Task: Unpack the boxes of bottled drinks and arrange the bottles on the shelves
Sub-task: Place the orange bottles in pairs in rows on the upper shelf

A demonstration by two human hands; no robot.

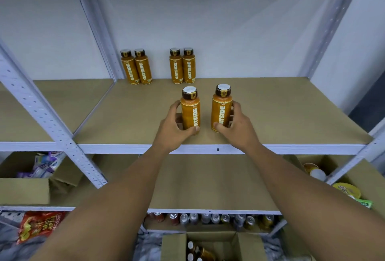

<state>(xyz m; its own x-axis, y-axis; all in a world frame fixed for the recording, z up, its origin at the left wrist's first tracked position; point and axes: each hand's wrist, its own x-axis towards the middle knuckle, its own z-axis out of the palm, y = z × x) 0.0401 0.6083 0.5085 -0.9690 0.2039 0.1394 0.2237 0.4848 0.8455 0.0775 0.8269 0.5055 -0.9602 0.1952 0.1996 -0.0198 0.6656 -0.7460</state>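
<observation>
The tan board shelf point(291, 115) lies open right of centre and at centre left. At upper centre, a left pair of orange brown-capped plastic bottles point(136, 68) and a right pair point(182, 67) stand at the back, a gap between them. At centre, the left hand point(173, 127) grips the near left bottle point(190, 110) and the right hand point(237, 127) the near right bottle point(221, 108), narrowly apart. A white perforated steel post point(52, 123) slants across the left.

Bright even light; wide-angle bending at edges.

The bottles point(221, 110) are orange with white lettering, dark brown collars and white cap tops. The shelf board point(281, 110) is plain tan; the frame point(52, 123) is pale lilac-white, dotted with holes. At lower left the bag point(39, 225) is red with yellow print. At bottom centre the box point(210, 237) is brown and the cans point(208, 218) are silver.
</observation>
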